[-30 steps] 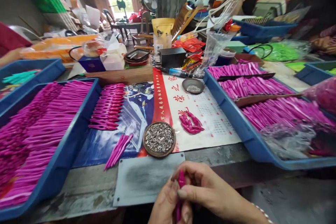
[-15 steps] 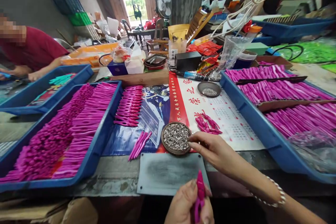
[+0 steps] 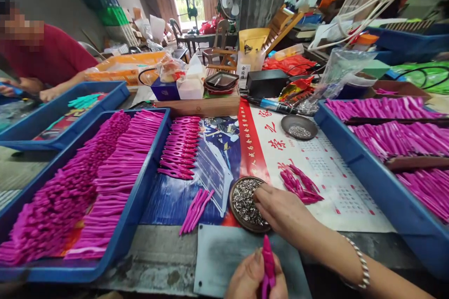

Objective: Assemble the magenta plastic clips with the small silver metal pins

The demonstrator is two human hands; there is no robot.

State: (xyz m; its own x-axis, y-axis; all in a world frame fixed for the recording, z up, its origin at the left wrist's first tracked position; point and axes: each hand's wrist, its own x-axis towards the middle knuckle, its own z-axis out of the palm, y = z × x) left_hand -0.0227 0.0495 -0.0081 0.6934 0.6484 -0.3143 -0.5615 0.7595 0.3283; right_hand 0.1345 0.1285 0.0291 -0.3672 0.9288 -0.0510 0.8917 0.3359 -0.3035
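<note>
My left hand (image 3: 250,273), closed low in front of the metal plate (image 3: 217,254), grips a slim magenta plastic piece (image 3: 268,261) with its pointed end up and two legs below. My right hand (image 3: 284,208) reaches over the right rim of a round bowl (image 3: 233,212) filled with small shiny metal pins (image 3: 247,198). Its fingers are bent together with the tips down among the pins; what they pinch, if anything, is hidden. Several loose magenta strips (image 3: 196,210) lie left of the bowl. A small heap of joined magenta pieces (image 3: 301,184) lies beyond my right hand.
Blue trays of magenta parts flank me, a left tray (image 3: 140,184) and a right tray (image 3: 354,159). A row of joined pieces (image 3: 180,147) lies beside the left one. A second dish (image 3: 299,127) stands farther back. At far left, a person in a red shirt (image 3: 66,51) works.
My right hand has moved from the bowl's rim in over the pins. The left hand still grips the magenta piece. The camera view has shifted, so the table appears lower and closer.
</note>
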